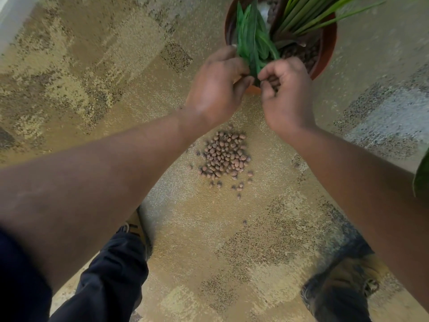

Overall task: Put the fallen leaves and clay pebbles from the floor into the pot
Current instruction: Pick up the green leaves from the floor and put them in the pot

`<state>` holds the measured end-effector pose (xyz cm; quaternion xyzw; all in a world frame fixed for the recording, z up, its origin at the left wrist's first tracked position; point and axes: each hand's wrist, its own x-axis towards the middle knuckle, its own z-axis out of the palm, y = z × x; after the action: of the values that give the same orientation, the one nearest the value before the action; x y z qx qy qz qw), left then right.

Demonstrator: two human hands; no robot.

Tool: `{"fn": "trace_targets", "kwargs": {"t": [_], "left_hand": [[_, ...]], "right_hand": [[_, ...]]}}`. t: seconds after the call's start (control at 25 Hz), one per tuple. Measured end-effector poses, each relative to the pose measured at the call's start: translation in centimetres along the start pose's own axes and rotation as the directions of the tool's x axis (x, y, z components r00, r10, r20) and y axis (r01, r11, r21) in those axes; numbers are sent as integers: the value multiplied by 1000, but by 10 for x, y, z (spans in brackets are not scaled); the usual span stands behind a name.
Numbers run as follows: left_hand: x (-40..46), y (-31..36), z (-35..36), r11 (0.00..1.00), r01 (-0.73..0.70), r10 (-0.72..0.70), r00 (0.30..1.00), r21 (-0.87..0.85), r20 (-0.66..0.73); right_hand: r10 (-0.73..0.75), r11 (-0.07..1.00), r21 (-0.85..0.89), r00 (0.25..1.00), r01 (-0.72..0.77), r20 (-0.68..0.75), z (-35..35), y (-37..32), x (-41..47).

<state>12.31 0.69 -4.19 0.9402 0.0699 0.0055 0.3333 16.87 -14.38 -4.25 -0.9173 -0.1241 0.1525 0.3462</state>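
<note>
A round brown pot stands on the carpet at the top, with a green plant and clay pebbles inside. My left hand grips a bunch of green leaves by their lower ends, over the pot's near rim. My right hand is curled right beside it, fingers closed on several clay pebbles, touching the base of the leaves. A heap of brown clay pebbles lies on the floor just below both hands, with a few strays around it.
Patterned tan carpet covers the floor. My two feet in dark trousers and brown shoes stand at the bottom. A dark green leaf pokes in at the right edge. A pale wall edge shows top left.
</note>
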Motion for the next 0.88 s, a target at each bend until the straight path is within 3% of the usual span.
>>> {"fn": "trace_targets", "kwargs": {"t": [0.24, 0.36, 0.44, 0.56, 0.64, 0.72, 0.88], "left_hand": [[-34, -17, 10, 987, -118, 119, 993, 113, -3], [-68, -40, 18, 978, 62, -85, 990, 200, 110], [-87, -58, 23, 937, 228, -296, 921, 264, 254], [-106, -79, 34, 857, 378, -495, 793, 350, 355], [-112, -86, 40, 798, 526, -598, 753, 296, 274], [-116, -91, 42, 738, 641, -675, 704, 209, 222], [-122, -95, 49, 769, 617, -637, 723, 165, 266]], "right_hand": [[-210, 974, -113, 969, 196, -131, 9, 5, -31], [-106, 991, -83, 993, 109, 44, 25, 17, -68], [24, 994, -114, 981, -2, 193, 35, 32, -87], [301, 949, -222, 855, -224, 423, 50, 50, -101], [380, 924, -229, 795, -306, 473, 61, 53, -105], [407, 913, -188, 788, -361, 462, 70, 54, -105], [398, 914, -270, 799, -303, 451, 78, 51, -103]]}}
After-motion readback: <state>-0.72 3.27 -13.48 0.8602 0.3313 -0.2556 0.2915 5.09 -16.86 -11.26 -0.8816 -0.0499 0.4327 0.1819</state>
